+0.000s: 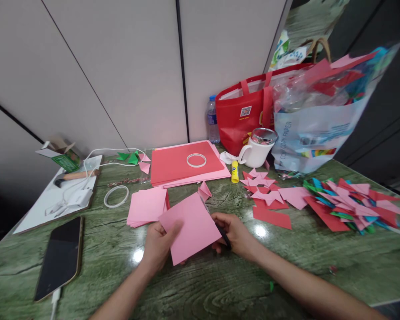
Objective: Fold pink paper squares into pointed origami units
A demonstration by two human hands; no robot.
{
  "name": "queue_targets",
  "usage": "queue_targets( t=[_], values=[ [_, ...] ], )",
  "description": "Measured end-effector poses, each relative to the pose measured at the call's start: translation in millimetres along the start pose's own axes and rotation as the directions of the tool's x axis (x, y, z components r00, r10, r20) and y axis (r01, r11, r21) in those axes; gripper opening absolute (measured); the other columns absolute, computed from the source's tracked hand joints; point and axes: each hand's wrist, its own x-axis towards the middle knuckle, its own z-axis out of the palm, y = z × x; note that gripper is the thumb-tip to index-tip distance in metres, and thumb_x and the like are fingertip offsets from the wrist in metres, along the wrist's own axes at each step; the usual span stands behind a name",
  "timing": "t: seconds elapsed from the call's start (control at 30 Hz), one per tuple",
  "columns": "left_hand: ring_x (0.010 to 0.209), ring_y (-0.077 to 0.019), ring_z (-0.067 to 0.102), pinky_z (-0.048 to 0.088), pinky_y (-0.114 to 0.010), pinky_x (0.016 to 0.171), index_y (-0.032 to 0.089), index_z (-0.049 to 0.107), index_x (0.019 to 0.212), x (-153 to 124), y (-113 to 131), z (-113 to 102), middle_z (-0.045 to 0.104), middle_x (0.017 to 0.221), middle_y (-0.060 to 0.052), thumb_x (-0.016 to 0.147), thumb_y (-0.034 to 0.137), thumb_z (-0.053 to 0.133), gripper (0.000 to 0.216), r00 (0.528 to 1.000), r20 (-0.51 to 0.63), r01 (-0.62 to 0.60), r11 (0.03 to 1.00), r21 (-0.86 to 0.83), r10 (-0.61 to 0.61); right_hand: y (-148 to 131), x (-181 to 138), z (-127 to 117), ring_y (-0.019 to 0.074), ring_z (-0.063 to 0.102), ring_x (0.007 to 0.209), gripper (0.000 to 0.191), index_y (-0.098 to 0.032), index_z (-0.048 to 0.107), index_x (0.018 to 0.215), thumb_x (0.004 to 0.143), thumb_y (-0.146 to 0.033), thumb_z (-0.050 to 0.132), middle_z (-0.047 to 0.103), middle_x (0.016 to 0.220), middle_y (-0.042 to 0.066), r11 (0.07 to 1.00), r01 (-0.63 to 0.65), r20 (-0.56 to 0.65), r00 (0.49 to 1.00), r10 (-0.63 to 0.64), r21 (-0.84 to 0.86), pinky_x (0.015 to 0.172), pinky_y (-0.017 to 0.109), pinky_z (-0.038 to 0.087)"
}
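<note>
A pink square sheet of paper is held up over the green marbled table. My left hand pinches its lower left corner, thumb on top. At the sheet's right edge my right hand is closed around a dark slim tool, probably scissors, whose blade reaches up along the paper's edge. Just left of the sheet lies a stack of pink squares.
A red paper stack with a white ring lies behind. Folded pink and coloured pieces spread right. A white mug, glue stick, red bag, plastic paper bag, bottle, phone and clipboard stand around.
</note>
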Motion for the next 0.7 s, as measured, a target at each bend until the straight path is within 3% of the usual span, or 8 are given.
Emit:
queue_targets(
  t=[0.1,0.17,0.23,0.3,0.4,0.47,0.53,0.7],
  values=[
    [0.030,-0.0155,0.052,0.041,-0.025,0.027,0.012,0.062,0.063,1,-1,-1,0.063,0.045,-0.004,0.056,0.045,0.076,0.037,1.000,-0.024,-0.015,1.000,0.000,0.015,-4,1,-2,0.0076,0.047,0.036,0.026,-0.017,0.052,0.071,0.064,-0.035,0.069,0.053,0.051,-0.005,0.998,0.006,-0.050,0.999,-0.009,-0.057,0.035,0.019,0.038],
    [0.037,-0.0141,0.054,0.043,-0.023,0.033,0.011,0.064,0.063,2,-1,-2,0.064,0.050,-0.004,0.054,0.042,0.078,0.035,0.997,-0.057,-0.049,0.999,-0.008,0.048,-8,2,-9,0.0090,0.048,0.039,0.029,-0.017,0.055,0.078,0.068,-0.041,0.067,0.053,0.053,-0.004,0.984,0.041,-0.180,0.981,-0.073,-0.174,0.038,0.021,0.040],
    [0.043,-0.0126,0.056,0.043,-0.021,0.040,0.010,0.065,0.061,3,-1,-3,0.066,0.055,-0.005,0.054,0.041,0.078,0.034,0.993,-0.081,-0.084,0.996,-0.029,0.081,-15,2,-22,0.0116,0.052,0.047,0.032,-0.017,0.057,0.090,0.070,-0.041,0.065,0.055,0.058,-0.002,0.907,0.088,-0.342,0.907,-0.244,-0.412,0.046,0.024,0.043],
    [0.047,-0.0119,0.055,0.043,-0.021,0.043,0.010,0.066,0.061,5,-2,-3,0.067,0.058,-0.005,0.056,0.041,0.077,0.034,0.991,-0.090,-0.108,0.992,-0.058,0.102,-22,2,-38,0.0159,0.058,0.060,0.036,-0.018,0.057,0.102,0.072,-0.037,0.064,0.059,0.067,0.001,0.710,0.033,-0.414,0.793,-0.447,-0.703,0.057,0.027,0.045],
    [0.052,-0.0128,0.056,0.042,-0.021,0.047,0.009,0.068,0.063,7,-2,-3,0.068,0.063,-0.006,0.057,0.041,0.076,0.034,0.985,-0.111,-0.139,0.986,-0.094,0.129,-33,0,-61,0.0207,0.062,0.070,0.039,-0.021,0.053,0.115,0.076,-0.027,0.059,0.066,0.082,0.005,0.358,-0.272,-0.438,0.705,-0.558,-0.893,0.062,0.030,0.044],
    [0.056,-0.0144,0.058,0.044,-0.023,0.051,0.009,0.069,0.068,8,0,-2,0.069,0.066,-0.006,0.057,0.041,0.077,0.035,0.983,-0.124,-0.148,0.982,-0.121,0.133,-37,-2,-70,0.0232,0.062,0.071,0.042,-0.021,0.051,0.118,0.076,-0.022,0.058,0.067,0.086,0.007,0.146,-0.428,-0.432,0.711,-0.555,-0.892,0.060,0.030,0.041],
    [0.060,-0.0155,0.059,0.046,-0.024,0.055,0.010,0.069,0.071,8,3,-1,0.069,0.067,-0.006,0.055,0.041,0.078,0.036,0.984,-0.128,-0.142,0.977,-0.158,0.122,-40,-3,-75,0.0253,0.063,0.073,0.043,-0.019,0.051,0.118,0.076,-0.024,0.059,0.067,0.088,0.009,-0.006,-0.499,-0.422,0.740,-0.525,-0.867,0.058,0.030,0.040],
    [0.053,-0.0125,0.057,0.045,-0.022,0.048,0.011,0.069,0.074,7,9,0,0.069,0.066,-0.004,0.049,0.039,0.081,0.039,0.991,-0.119,-0.087,0.976,-0.200,0.064,-43,-5,-78,0.0268,0.063,0.075,0.039,-0.015,0.054,0.113,0.076,-0.026,0.061,0.067,0.085,0.012,-0.132,-0.536,-0.447,0.796,-0.409,-0.834,0.059,0.030,0.039]
  ],
)
